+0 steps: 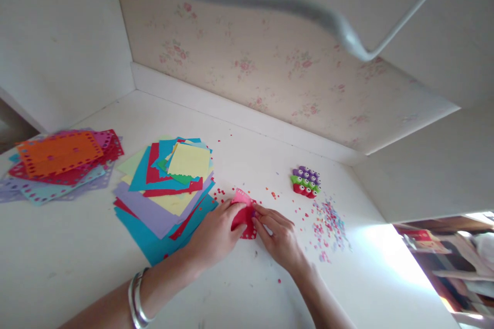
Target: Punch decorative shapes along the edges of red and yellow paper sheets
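Across from me, red paper (241, 219) sits between two hands on a white tabletop (88, 257).
The left hand (219, 229) grips it between thumb and fingers; the right hand (278, 236) has its fingers closed on a small purple object (253, 214), mostly hidden, at the right edge. Coloured sheets (160, 211) lie just left, scattered confetti (331, 225) to the right.

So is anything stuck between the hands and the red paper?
Maybe one thing: a purple bit, too small to name, shows at the right hand's fingers, over the red punched paper's right side. Nothing visible stands between the left hand and the paper.
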A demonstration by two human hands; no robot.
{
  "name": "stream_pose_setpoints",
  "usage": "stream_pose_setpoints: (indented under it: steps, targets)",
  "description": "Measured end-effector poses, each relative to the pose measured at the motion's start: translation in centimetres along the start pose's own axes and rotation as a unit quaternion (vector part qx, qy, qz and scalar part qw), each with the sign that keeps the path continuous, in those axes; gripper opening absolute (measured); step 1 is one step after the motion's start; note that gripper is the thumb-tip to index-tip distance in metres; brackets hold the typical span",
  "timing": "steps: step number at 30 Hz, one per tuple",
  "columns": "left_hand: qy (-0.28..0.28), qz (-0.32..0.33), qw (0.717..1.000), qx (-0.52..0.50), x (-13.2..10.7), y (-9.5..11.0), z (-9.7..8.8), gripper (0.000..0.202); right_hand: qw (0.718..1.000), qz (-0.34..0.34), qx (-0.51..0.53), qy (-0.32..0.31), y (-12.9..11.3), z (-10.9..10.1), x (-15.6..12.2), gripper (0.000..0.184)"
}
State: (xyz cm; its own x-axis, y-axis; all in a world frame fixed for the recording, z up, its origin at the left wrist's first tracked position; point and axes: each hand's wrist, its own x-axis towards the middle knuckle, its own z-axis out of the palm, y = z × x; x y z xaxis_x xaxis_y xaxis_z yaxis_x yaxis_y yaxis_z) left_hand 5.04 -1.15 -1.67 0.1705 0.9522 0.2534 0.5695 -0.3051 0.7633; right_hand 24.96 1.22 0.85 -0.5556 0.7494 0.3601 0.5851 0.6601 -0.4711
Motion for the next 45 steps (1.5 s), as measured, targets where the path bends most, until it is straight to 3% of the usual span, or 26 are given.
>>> stream_pose_setpoints:
  steps: [5,10,16,21,26,33,39,45]
  targets:
    - [-0.002,0.0,1.0,-0.001,0.2,0.1,-0.3,0.031,0.997,0.039,0.003,0.067,0.5,1.0,-1.4,0.023]
    - [0.02,-0.003,1.0,0.0,0.3,-0.2,-0.4,0.035,0.984,0.13,0.019,0.117,1.3,1.2,-2.1,0.034]
    - [0.024,0.004,1.0,-0.003,0.2,-0.3,-0.8,0.035,0.97,0.186,0.014,0.155,1.7,0.2,-1.9,0.026]
    - [0.012,-0.011,1.0,0.007,0.3,-0.1,-1.2,0.033,0.955,0.245,0.024,0.168,2.4,-0.7,-2.0,0.031]
    - [0.003,-0.034,0.999,-0.003,0.5,-0.2,-1.7,0.028,0.944,0.259,-0.048,0.201,3.8,-1.8,-2.4,0.029]
    - [-0.015,-0.073,0.996,-0.048,0.6,-0.3,-2.2,0.028,0.937,0.263,-0.116,0.201,5.0,-2.7,-2.9,0.029]
    - [-0.031,-0.126,0.99,-0.057,0.7,0.2,-2.6,0.033,0.925,0.315,-0.123,0.172,5.6,-3.0,-3.1,0.034]
    - [-0.046,-0.137,0.988,-0.056,0.8,0.1,-2.6,0.035,0.913,0.347,-0.127,0.172,6.7,-3.6,-3.5,0.035]
